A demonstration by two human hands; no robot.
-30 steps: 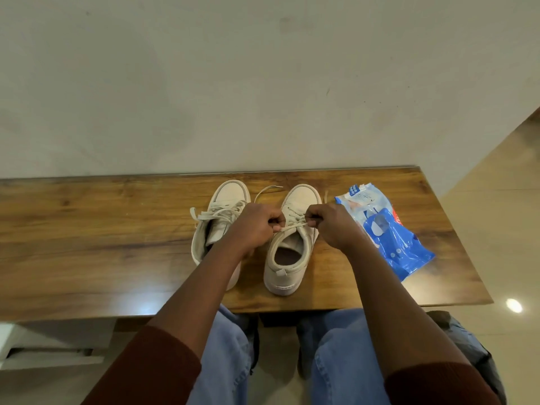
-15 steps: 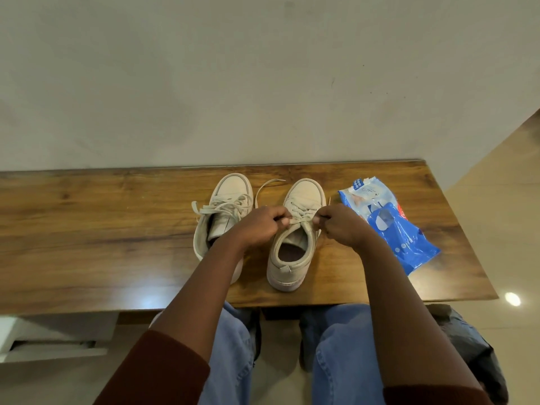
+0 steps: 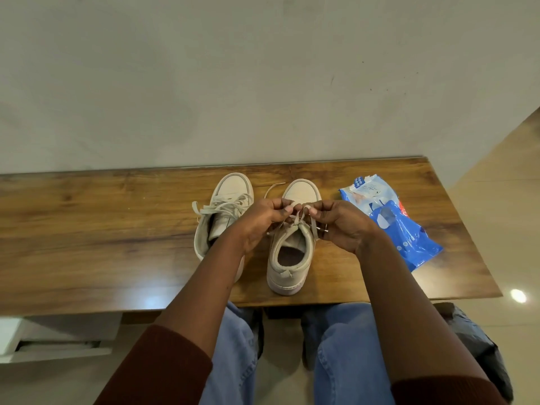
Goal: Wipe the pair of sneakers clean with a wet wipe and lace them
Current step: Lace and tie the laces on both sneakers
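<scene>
Left of the L hand, sneaker 1 sits on the table, already laced, heel partly under the L wrist. Between both hands, sneaker 2 stands heel toward the person, so its top eyelets are easy to reach. L hand pinches 1 strand of the lace and R hand pinches the other, prob. starting a knot. Right of the R hand lies the wipes pack, near but not touching.
</scene>
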